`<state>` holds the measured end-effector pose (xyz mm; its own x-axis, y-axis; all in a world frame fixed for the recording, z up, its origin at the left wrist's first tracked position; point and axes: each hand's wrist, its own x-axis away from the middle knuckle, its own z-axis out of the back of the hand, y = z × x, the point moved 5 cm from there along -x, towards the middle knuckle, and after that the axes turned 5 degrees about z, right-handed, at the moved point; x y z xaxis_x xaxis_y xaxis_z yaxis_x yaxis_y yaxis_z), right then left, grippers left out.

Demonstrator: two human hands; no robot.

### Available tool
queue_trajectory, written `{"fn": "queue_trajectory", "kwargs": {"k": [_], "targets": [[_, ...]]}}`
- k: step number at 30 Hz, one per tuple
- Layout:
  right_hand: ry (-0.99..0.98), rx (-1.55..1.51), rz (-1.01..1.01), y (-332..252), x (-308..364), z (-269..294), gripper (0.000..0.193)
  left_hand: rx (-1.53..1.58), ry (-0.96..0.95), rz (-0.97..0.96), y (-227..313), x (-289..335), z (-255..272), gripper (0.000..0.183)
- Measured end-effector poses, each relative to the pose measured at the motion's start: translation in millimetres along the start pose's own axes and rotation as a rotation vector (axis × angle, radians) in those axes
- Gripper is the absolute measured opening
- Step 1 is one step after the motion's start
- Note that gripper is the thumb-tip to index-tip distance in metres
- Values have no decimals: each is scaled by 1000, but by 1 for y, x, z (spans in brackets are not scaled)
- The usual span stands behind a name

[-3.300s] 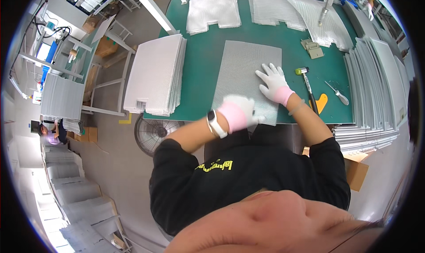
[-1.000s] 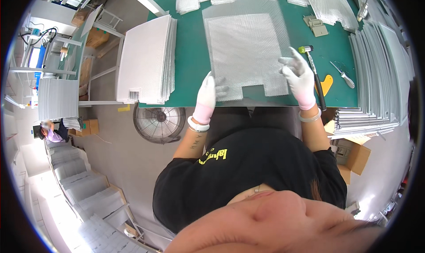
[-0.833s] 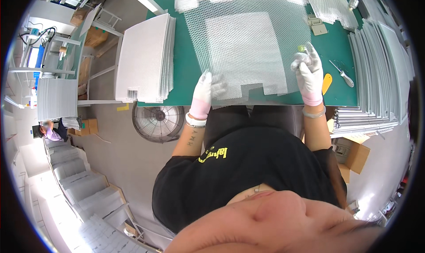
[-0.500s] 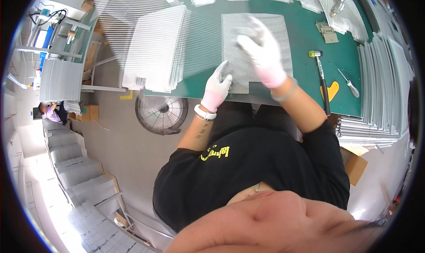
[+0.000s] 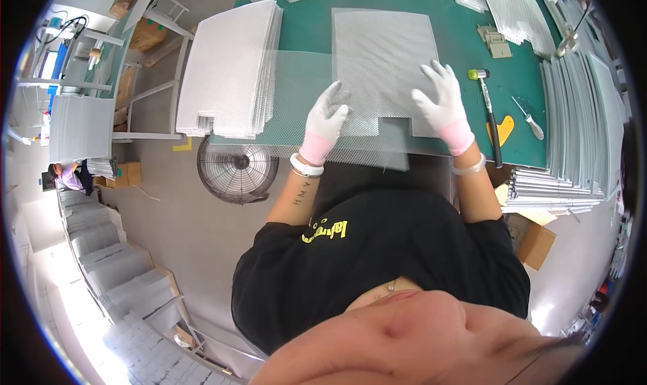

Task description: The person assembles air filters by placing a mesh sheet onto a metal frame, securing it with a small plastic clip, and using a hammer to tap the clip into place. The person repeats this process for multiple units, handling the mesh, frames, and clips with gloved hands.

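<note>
Your notched mesh sheet (image 5: pixel 387 55) lies flat on the green bench (image 5: pixel 461 41), its cut-out facing you. Use that sheet as your landmark: a second, thinner mesh sheet (image 5: pixel 300 92) stretches out from its left side, overlaps its near-left corner and juts past the bench's front edge. Your left hand (image 5: pixel 327 122) is at its left edge, thumb parted from fingers, grip released; whether the glove touches mesh you can't tell from here. Your right hand (image 5: pixel 441 109) is spread by its right edge, grasping nothing. The stack of mesh sheets (image 5: pixel 226 68) stands left of it, the mallet (image 5: pixel 488 112) right of it. The step in hand looks like sheet placing; your next move probably calls for a light pinch on the thinner one, squaring it without creasing.
</note>
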<state>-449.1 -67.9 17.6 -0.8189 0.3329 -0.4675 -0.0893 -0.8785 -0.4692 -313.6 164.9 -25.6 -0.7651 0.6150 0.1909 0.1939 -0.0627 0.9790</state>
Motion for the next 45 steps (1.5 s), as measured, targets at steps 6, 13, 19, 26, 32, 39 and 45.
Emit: {"fn": "queue_trajectory", "kwargs": {"k": [6, 13, 19, 26, 32, 39, 45], "targets": [[56, 92, -89, 47, 26, 17, 55, 19, -28, 16, 3, 0, 4, 68], [-209, 390, -23, 39, 27, -7, 58, -943, 231, -352, 23, 37, 8, 97], [-188, 427, 14, 32, 30, -8, 54, -811, -242, -504, -31, 105, -11, 129], [-141, 241, 77, 13, 21, 3, 49, -159, -375, -228, -43, 95, -43, 139], [-215, -277, 103, -36, 24, 13, 53, -305, -294, -425, -52, 87, -86, 150], [-74, -185, 152, -82, 15, 24, 61, -298, -321, -413, -29, 69, -113, 155], [-27, -160, 191, -103, -1, 15, 60, 300, -339, -668, 31, 77, -102, 126]]}}
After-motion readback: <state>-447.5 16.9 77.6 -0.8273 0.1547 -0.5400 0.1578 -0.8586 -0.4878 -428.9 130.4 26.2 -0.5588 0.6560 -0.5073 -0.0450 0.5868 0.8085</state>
